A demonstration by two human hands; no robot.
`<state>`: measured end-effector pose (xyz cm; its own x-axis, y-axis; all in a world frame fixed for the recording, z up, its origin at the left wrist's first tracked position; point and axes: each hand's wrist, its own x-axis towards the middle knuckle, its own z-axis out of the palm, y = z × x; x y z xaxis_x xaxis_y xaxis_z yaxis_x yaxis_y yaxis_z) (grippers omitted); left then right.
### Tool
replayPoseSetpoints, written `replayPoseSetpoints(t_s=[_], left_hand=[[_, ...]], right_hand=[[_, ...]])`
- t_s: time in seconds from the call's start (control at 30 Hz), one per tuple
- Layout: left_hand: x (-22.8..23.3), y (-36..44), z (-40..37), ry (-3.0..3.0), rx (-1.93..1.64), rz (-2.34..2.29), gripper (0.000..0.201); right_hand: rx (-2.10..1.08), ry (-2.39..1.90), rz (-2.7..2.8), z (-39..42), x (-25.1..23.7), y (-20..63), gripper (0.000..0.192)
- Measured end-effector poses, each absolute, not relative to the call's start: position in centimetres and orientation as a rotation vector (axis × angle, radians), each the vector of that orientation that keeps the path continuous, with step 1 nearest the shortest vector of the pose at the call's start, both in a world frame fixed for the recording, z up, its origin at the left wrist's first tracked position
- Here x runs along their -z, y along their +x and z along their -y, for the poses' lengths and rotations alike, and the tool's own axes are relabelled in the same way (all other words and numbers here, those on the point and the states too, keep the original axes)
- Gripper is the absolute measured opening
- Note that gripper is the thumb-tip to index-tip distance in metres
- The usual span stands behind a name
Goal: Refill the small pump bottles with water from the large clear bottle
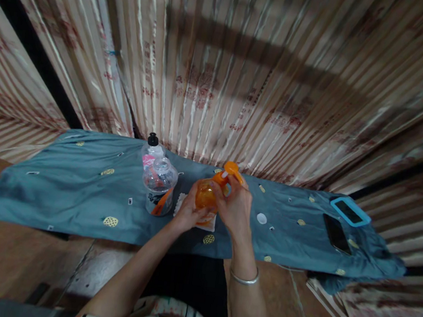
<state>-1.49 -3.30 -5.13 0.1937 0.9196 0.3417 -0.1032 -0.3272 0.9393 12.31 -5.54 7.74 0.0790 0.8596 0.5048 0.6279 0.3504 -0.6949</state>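
An orange bottle [205, 195] with an orange pump top [232, 170] stands over a small white cloth [209, 226] on a low surface covered by blue-green fabric [75, 187]. My left hand [186, 210] wraps the bottle's body from the left. My right hand [234, 206] grips it near the neck and pump from the right; a silver bangle [244, 279] sits on that wrist. Both arms reach in from the bottom of the view.
Left of the orange bottle stand a clear plastic jar [160, 185] and, behind it, a clear bottle with a black cap [152, 149]. A small white disc [262, 218] lies to the right. Two phones, one dark [336, 233] and one blue-cased [349, 211], rest at the far right. Striped curtains hang behind.
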Motion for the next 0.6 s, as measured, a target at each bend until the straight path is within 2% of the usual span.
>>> replayPoseSetpoints(t_s=[0.17,0.23,0.33,0.6], left_hand=[[5.1,-1.5,3.2,1.513,-1.349,-0.834,0.085],[5.2,-1.4,3.1,1.502,-1.354,-0.811,0.082],[5.2,-1.4,3.1,1.483,-1.343,-0.81,0.082],[5.1,-1.2,3.1,1.465,-1.359,-0.85,0.083]], right_hand=[[-0.337,-1.35,1.51,5.1,-6.7,12.3,0.095],[-0.379,-1.322,1.505,4.7,-6.5,12.7,0.086],[-0.495,-1.24,1.56,3.9,-6.4,13.5,0.06],[-0.934,-0.969,1.66,2.1,-7.0,15.8,0.057]])
